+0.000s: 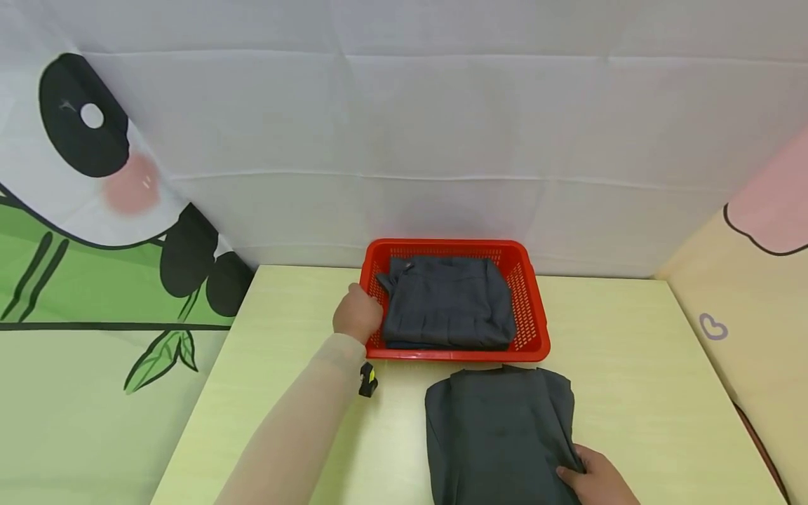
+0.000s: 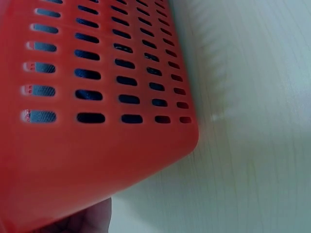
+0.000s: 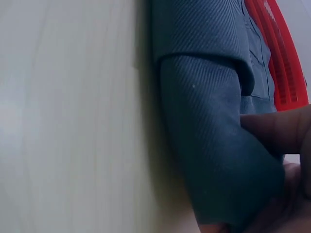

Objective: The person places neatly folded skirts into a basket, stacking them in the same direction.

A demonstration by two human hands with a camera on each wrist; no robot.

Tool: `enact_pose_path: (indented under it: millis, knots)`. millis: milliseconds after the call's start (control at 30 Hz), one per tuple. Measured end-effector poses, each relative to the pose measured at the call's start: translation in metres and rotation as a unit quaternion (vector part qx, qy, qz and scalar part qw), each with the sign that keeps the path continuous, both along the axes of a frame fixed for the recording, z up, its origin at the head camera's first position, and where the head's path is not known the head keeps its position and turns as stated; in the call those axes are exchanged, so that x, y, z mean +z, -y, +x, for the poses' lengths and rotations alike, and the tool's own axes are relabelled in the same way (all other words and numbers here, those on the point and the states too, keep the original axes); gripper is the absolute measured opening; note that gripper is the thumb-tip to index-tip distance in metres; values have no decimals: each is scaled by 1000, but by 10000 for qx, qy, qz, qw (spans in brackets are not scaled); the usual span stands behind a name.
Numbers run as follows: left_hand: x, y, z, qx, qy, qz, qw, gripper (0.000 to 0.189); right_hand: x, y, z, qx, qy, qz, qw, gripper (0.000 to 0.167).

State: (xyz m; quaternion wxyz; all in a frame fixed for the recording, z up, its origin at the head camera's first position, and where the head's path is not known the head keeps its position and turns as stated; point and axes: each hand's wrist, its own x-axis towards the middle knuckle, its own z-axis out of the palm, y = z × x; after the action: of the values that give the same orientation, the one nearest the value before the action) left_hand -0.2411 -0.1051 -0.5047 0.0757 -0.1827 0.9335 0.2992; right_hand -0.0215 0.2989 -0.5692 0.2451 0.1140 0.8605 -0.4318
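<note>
A red plastic basket [image 1: 533, 330] stands at the back of the table with a folded dark grey garment [image 1: 448, 301] inside it. My left hand [image 1: 358, 314] grips the basket's left rim. Low in the left wrist view, part of that hand shows below the basket wall [image 2: 87, 160]. In front of the basket lies a second folded dark grey garment [image 1: 501, 428]. My right hand [image 1: 596, 478] pinches its right edge, the thumb on top and the other fingers mostly hidden under the cloth [image 3: 214, 126].
The pale wood-look table [image 1: 656, 393] extends to both sides of the basket. A white sheet [image 1: 442, 140] hangs right behind it, with printed cartoon panels at left and right. A small black device [image 1: 368, 379] sits at my left wrist.
</note>
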Motion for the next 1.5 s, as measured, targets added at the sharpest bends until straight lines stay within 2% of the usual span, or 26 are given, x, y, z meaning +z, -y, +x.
enact_pose_path:
  millis: [467,633,833,1067,1333,1500]
  knots:
    - [4,-6,1,-50,-13,-3,10000,43,-4,46,-1,473,68,-582,9972,28]
    - [3,-6,0,-76,-45,5,10000,43,-3,57,0,263,126,-550,9981,33]
    - [3,-7,1,-102,-146,-39,9998,43,-6,70,0,178,256,-1034,9942,38]
    - [3,-8,3,-71,-184,-29,9998,43,-11,81,-6,-194,330,-803,9960,56]
    - [3,-3,2,-84,-184,132,9997,42,-9,81,-10,-224,313,-822,9959,52]
    - [3,6,1,-173,-97,343,9992,43,-10,84,-11,-162,272,-1087,9936,55]
